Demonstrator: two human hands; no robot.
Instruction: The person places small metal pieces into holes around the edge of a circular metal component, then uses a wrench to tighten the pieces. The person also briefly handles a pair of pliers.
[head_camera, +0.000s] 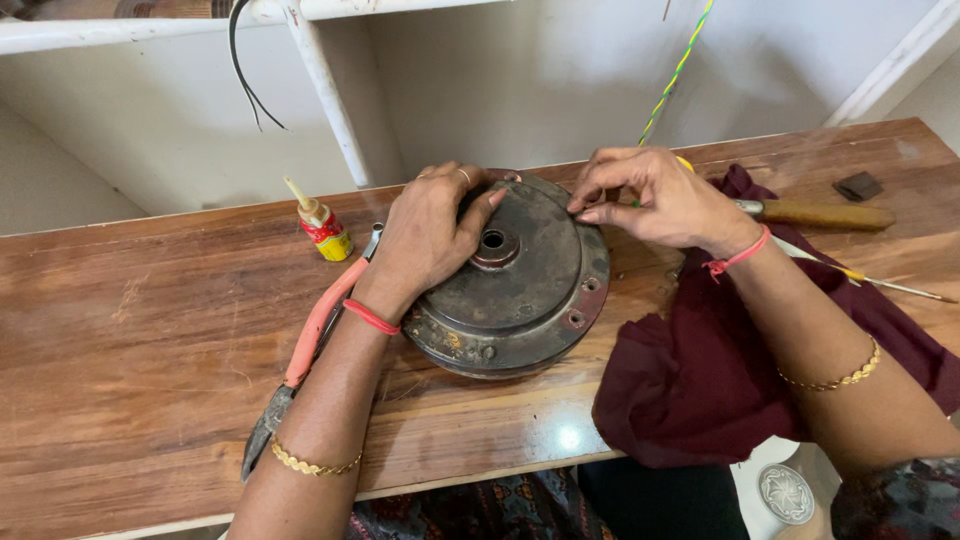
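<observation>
1. The left hand (432, 235) is laid flat and open-fingered over the left side of the round metal motor housing (520, 285), pressing on its top without closing around anything.
2. The right hand (655, 200) is pinched at the housing's far right rim, thumb and forefinger closed together; what is pinched is too small to be made out.
3. The housing is found directly under both hands, flat on the wooden bench (150, 340), its centre hole (493, 240) between them and nearer the left fingers.
4. Just left of the left wrist, red-handled pliers (310, 345) are laid, their length running along the forearm.
5. Beyond them a small yellow and red bottle (325, 232) is stood, tilted.
6. Under the right forearm a dark maroon cloth (700, 380) is spread; behind the right hand a wooden-handled tool (820, 213) lies crosswise.
</observation>
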